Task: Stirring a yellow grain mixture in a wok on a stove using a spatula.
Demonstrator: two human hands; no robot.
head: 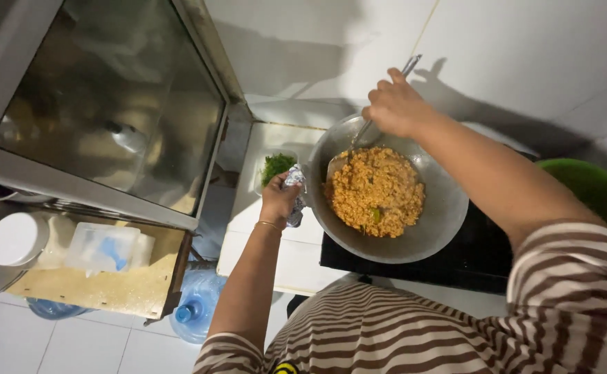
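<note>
Stirring fried rice in a wok

The right hand [395, 107] is fisted around a metal spatula [369, 125], its long axis slanting down-left from the hand into the rice [376, 190], blade half buried. The left hand [279, 197] clamps a foil-wrapped handle [294, 185] at the wok [442, 215] rim; its fingers are hidden.

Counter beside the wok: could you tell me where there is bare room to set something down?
The white counter is bare toward its near edge, below the left hand. Farther back it is crowded by the container of chopped greens and the wok.
</note>
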